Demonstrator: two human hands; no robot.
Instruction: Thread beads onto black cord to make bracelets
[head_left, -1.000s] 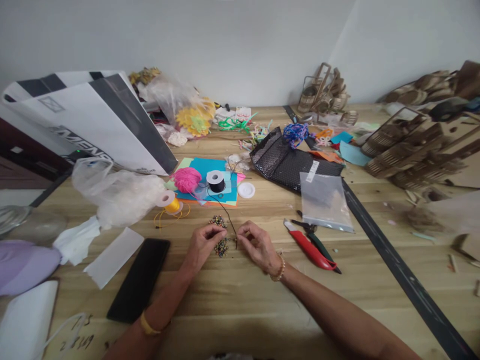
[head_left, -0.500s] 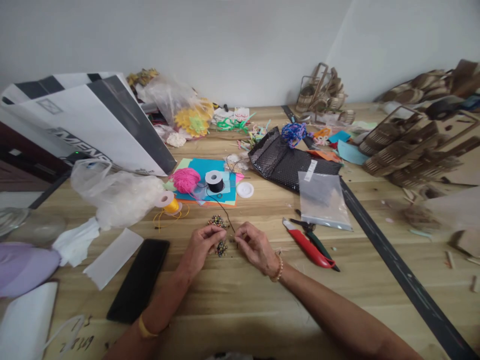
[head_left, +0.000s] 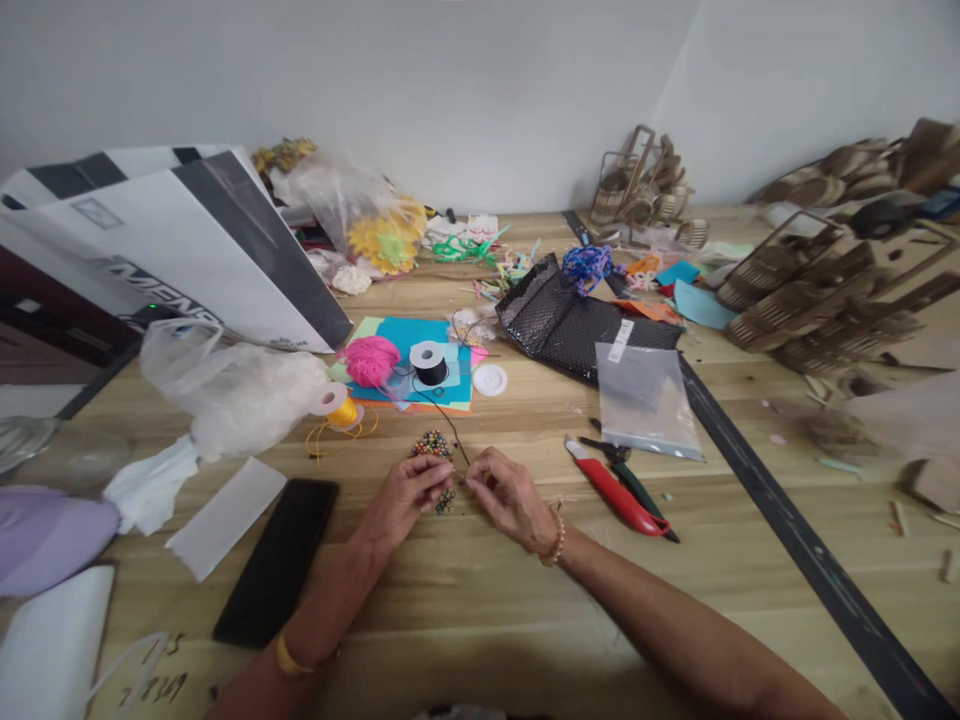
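My left hand [head_left: 406, 497] and my right hand [head_left: 508, 496] rest close together on the wooden table [head_left: 480, 600], fingertips nearly touching. Each is pinched closed. A thin black cord [head_left: 450, 428] runs from my right fingertips back to a black spool [head_left: 430, 363]. My left fingers pinch at a small pile of multicoloured beads [head_left: 433, 444]; what exactly they hold is too small to see.
A black phone [head_left: 279, 555] lies left of my hands. Red-handled pliers [head_left: 619, 494] and a clear plastic bag [head_left: 645, 400] lie to the right. Pink yarn [head_left: 370, 359], a yellow spool [head_left: 341, 409], coloured paper, a black mesh pouch [head_left: 570, 320] and wooden baskets [head_left: 817, 290] crowd the far side.
Both hands have drawn closer together, the left one covering more of the bead pile. The view has shifted slightly.
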